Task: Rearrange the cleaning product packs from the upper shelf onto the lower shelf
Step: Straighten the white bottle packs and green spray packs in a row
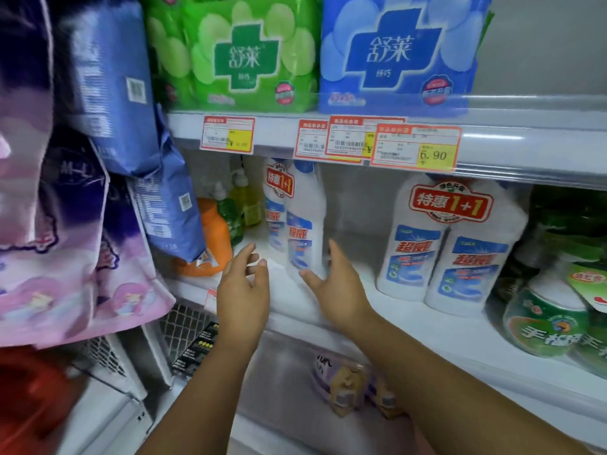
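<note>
White cleaner bottles, two per wrapped pack, stand on one shelf (427,326) in two packs: left pack (297,224) and right pack (446,251). Left hand (243,290) and right hand (335,290) flank the left pack, fingers spread, empty.

Print on the price tags (415,147) is too blurred to read. The shelf rail (532,152) hides the top of the left white twin pack (297,221). A blue bag (170,205) covers part of the orange bottle (215,239). Blurred pink packs (49,284) run off the left edge, green bottles (551,323) off the right
</note>
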{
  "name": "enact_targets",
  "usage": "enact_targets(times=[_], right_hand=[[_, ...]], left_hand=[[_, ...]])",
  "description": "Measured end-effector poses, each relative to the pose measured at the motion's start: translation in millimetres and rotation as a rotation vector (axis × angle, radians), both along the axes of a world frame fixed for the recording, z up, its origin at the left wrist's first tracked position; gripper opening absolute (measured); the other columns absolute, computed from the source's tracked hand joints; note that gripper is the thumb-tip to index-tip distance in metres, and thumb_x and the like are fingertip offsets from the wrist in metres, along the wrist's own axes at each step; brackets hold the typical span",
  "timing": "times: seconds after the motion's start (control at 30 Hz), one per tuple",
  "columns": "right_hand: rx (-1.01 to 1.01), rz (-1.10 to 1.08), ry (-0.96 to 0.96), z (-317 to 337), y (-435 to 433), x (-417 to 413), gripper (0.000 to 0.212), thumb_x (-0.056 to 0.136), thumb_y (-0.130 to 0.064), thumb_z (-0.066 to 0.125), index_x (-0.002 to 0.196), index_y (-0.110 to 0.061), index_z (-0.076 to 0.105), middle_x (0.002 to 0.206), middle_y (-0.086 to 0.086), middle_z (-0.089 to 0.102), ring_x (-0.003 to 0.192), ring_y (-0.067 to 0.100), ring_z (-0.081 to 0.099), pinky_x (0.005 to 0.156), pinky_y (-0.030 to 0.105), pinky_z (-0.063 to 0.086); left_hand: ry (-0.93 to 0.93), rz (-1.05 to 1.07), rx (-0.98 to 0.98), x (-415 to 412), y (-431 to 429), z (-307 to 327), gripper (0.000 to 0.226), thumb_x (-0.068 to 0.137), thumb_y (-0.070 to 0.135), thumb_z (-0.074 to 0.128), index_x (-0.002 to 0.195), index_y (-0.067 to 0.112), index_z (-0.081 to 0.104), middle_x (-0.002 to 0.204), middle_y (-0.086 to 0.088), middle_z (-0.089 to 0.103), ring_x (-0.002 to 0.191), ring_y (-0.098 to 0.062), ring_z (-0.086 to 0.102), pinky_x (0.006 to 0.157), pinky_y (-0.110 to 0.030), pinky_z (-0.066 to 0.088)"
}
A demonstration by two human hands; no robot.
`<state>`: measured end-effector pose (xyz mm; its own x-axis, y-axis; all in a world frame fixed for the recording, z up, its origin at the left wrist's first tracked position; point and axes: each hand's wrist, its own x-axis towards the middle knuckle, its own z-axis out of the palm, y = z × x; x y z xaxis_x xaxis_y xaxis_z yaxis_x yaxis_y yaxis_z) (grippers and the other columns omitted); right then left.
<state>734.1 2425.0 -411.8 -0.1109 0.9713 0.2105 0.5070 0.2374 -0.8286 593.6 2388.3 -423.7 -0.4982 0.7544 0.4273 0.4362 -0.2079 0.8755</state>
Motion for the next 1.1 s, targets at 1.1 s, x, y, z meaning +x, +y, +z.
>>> enact_targets(times=[1.1], right_hand=[[0.144,-0.376,0.126,-5.8,-81.9,184.9,0.047,0.078,-0.013,0.075,0.116,-0.032,0.053,0.110,-0.015,0.065,0.101,-0.001,0.061,0.085,0.025,0.051]], left_hand=[[0.125,-0.640,-0.248,146.7,5.5,12.6,0.047,0.081,0.021,0.071,0.123,0.027,0.050,0.114,0.013,0.062,0.090,0.008,0.058,0.064,-0.003,0.043]])
